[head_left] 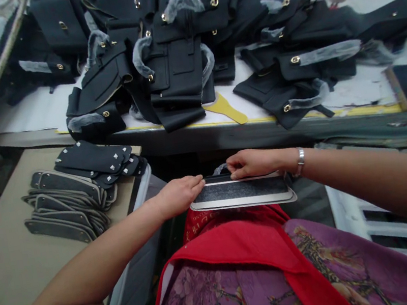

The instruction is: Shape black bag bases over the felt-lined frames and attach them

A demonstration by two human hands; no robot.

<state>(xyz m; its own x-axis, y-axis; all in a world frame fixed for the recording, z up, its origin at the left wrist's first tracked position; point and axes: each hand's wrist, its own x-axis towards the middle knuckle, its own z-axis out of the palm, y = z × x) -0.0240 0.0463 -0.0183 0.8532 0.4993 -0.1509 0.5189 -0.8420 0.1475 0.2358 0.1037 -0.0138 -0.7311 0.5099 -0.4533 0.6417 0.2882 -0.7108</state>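
A flat long piece with white borders and a dark grey strip (244, 189) lies across my lap, with black bag material along its far edge. My left hand (184, 195) grips its left end, fingers together on top and the thumb hidden. At the far edge, my right hand (253, 162) is closed in a pinch on the black material; its fingertips are partly hidden. A bit of clear plastic wrap shows just behind the piece, between the hands. To the left, a pile of dark oblong panels with pale edges (67, 207) lies beside black panels with metal studs (90, 157).
Several black bag parts (184, 68) with gold fittings and plastic-wrapped handles cover the bench ahead. A yellow paddle-shaped piece (225, 109) lies at its front edge. The tan board (6, 271) is at left, a white slatted surface (353, 219) at right.
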